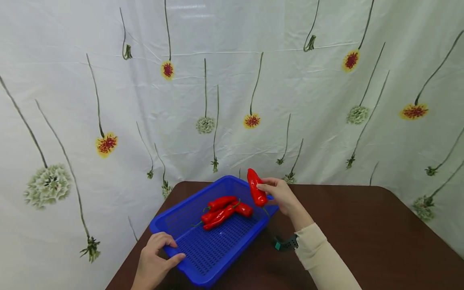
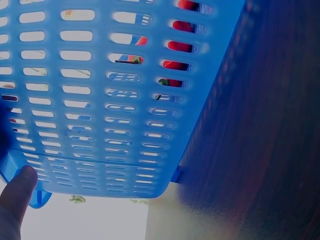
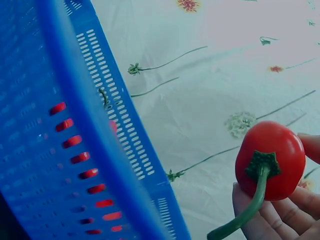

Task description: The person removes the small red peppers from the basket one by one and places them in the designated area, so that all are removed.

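Observation:
A blue plastic basket (image 1: 174, 269) with slotted walls sits at the near part of the table, set at a slant. Several red peppers (image 1: 219, 217) with green stems lie together inside it, toward its far half. My left hand (image 1: 154, 257) grips the basket's rim at its near left corner; in the left wrist view one finger (image 2: 19, 192) lies against the slotted wall. Above the basket's far right rim, my right hand (image 1: 280, 194) pinches a red pepper (image 1: 256, 189) between thumb and fingers. That pepper is upright, its green stem (image 3: 255, 200) pointing down.
A dark brown table (image 1: 348, 233) extends to the right of the basket. Behind it hangs a pale curtain (image 1: 232, 96) printed with flowers. A dark band (image 1: 288, 243) with a green tab hangs at the right wrist, below the sleeve (image 1: 319, 253).

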{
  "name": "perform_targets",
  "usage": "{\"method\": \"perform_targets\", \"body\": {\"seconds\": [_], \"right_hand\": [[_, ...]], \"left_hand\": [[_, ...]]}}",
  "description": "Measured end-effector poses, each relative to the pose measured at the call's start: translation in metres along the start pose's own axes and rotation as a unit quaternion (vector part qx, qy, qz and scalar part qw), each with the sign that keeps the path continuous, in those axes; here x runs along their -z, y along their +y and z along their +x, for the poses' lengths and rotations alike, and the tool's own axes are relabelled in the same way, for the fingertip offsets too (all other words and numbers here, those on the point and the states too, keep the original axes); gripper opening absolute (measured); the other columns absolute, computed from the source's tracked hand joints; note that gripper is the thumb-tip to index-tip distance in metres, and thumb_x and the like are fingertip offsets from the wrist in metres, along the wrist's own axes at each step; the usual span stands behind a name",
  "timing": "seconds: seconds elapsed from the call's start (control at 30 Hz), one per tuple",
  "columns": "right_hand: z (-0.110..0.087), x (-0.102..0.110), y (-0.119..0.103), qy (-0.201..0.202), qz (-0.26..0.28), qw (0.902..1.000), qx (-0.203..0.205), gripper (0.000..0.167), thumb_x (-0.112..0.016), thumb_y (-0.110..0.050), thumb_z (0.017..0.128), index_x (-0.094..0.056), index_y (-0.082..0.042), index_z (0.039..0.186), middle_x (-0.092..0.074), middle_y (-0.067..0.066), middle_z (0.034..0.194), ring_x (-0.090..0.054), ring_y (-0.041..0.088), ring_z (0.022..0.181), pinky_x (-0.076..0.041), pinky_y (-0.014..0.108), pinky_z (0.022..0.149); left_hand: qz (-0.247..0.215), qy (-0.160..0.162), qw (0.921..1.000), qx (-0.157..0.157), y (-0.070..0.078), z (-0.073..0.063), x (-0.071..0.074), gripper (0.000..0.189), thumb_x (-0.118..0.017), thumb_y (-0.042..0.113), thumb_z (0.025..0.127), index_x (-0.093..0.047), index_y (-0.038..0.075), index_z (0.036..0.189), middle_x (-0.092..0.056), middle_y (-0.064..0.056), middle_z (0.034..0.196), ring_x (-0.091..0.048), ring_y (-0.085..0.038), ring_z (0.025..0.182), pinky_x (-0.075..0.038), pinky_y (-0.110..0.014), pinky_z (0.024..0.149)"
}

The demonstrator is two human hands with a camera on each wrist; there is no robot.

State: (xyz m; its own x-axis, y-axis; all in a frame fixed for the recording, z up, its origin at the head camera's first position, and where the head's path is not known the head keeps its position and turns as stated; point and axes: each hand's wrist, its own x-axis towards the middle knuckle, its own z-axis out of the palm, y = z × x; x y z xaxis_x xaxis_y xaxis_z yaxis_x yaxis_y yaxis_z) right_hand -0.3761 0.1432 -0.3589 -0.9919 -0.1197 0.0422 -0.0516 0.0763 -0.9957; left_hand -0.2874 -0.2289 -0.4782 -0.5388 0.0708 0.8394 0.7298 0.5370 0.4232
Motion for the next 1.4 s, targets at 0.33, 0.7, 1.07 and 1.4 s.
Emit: {"method": "perform_targets", "body": {"seconds": [0.33,0.7,1.07,1.4], "right_hand": [[-0.013,0.016,0.011,0.05,0.064,0.9967,-0.002,0.049,-0.064,-0.023,0.098,-0.052,-0.001,0.14,-0.061,0.017,0.127,-0.066,0.016,0.088,-0.06,0.039,0.079],[-0.022,0.032,0.03,0.071,0.116,0.9905,-0.016,0.052,-0.064,-0.023,0.098,-0.048,0.0,0.142,-0.059,0.017,0.129,-0.068,0.015,0.088,-0.06,0.038,0.081],[-0.024,0.046,0.037,0.101,0.113,0.9883,-0.016,0.053,-0.064,-0.024,0.099,-0.046,0.003,0.141,-0.058,0.019,0.13,-0.067,0.013,0.084,-0.06,0.038,0.081],[-0.024,0.062,0.048,0.137,0.097,0.9846,-0.048,0.055,-0.06,-0.027,0.1,-0.044,0.001,0.144,-0.045,0.024,0.147,-0.061,0.016,0.093,-0.06,0.035,0.084]], "left_hand": [[0.02,-0.004,0.9996,0.021,0.002,0.001,0.0,0.045,-0.093,0.0,0.054,-0.063,0.021,0.08,-0.063,0.004,0.082,-0.05,0.0,0.094,-0.035,-0.01,0.087],[0.008,-0.004,0.9999,0.008,0.003,0.0,0.001,0.046,-0.092,-0.002,0.053,-0.063,0.021,0.08,-0.063,0.005,0.083,-0.05,0.0,0.094,-0.034,-0.01,0.088],[0.002,0.008,1.0,0.002,-0.001,0.001,-0.001,0.046,-0.092,-0.002,0.05,-0.063,0.018,0.079,-0.063,0.0,0.083,-0.05,-0.002,0.094,-0.034,-0.009,0.088],[0.007,0.024,0.9997,0.001,-0.002,0.0,-0.003,0.046,-0.091,-0.005,0.046,-0.063,0.015,0.077,-0.063,-0.002,0.081,-0.051,-0.002,0.091,-0.034,-0.008,0.087]]}}
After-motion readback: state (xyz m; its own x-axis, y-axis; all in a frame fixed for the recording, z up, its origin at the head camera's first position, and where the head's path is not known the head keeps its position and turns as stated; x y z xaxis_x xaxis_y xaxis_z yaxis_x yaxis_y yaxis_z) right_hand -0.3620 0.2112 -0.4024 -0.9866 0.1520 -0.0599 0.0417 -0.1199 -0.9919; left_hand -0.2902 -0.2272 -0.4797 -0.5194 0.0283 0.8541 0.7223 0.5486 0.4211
